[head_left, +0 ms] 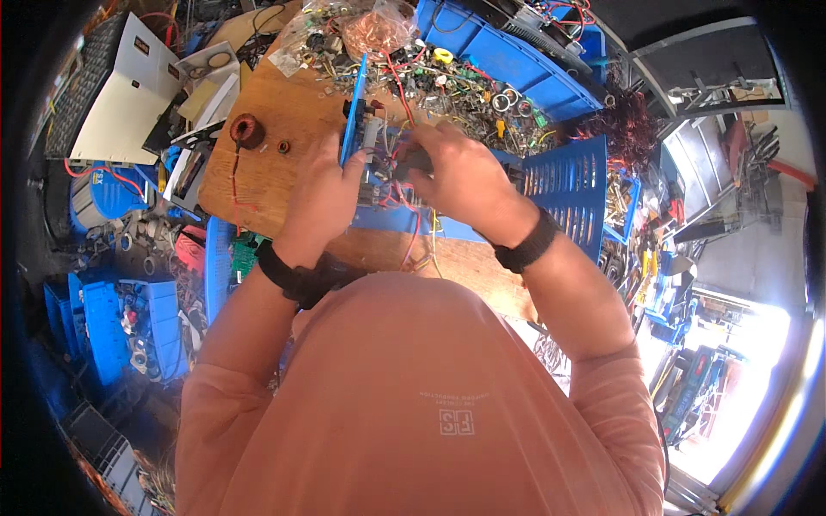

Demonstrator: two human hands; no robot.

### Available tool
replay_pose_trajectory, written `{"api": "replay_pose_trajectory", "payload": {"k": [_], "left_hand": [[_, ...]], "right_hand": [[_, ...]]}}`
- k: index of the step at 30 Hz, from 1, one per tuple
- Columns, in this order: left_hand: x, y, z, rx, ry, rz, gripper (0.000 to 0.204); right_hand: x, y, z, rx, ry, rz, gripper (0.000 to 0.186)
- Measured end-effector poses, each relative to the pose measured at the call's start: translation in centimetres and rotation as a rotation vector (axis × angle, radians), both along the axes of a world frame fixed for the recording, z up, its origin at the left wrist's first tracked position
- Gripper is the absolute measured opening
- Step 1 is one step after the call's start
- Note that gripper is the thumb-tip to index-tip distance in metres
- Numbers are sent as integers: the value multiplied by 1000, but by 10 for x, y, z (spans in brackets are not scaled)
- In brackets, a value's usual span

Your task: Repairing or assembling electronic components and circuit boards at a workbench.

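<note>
Half closed on the blue panel's [354, 107] near end, the left hand [323, 191] best steadies the wire-filled box [372, 136] mid-bench [301, 112], while the right hand [469, 176], curled, hold unclear, should avoid straining wires [416, 234].

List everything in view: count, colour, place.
Wooden tabletop: one, brown, upper centre
Electronic unit: one, blue and grey, upper centre
Ring-shaped parts: two, reddish brown, left on the tabletop
Bagged copper wire: one bundle, coppery, top centre
Scrap parts: uncountable, mixed colours, beyond the unit
Slotted panel: one, blue, right of the unit
Bins: several, blue, far and left
Circuit board: one visible, green, left of centre
Wristbands: two, black, one per wrist
Shirt: one, pale orange, lower centre
Left hand: one, bare, unit's left side
Right hand: one, bare, unit's right side
</note>
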State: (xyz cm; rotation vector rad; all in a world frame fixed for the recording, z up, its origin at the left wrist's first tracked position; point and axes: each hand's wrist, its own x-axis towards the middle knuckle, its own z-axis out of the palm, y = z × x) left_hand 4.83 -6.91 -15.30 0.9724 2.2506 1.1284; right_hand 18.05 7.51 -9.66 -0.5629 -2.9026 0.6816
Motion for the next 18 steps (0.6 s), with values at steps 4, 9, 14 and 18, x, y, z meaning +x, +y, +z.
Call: {"api": "replay_pose_trajectory", "payload": {"k": [4, 9, 14, 18], "left_hand": [[0, 1, -3, 72, 63, 4, 35], [0, 2, -8, 73, 43, 24, 36], [-1, 1, -7, 69, 28, 13, 37], [0, 1, -6, 77, 14, 13, 37]], "right_hand": [[14, 4, 3, -24, 34, -88, 36], [27, -1, -11, -49, 50, -37, 37], [26, -12, -28, -71, 6, -36, 39], [24, -11, -31, -66, -19, -37, 39]]}}
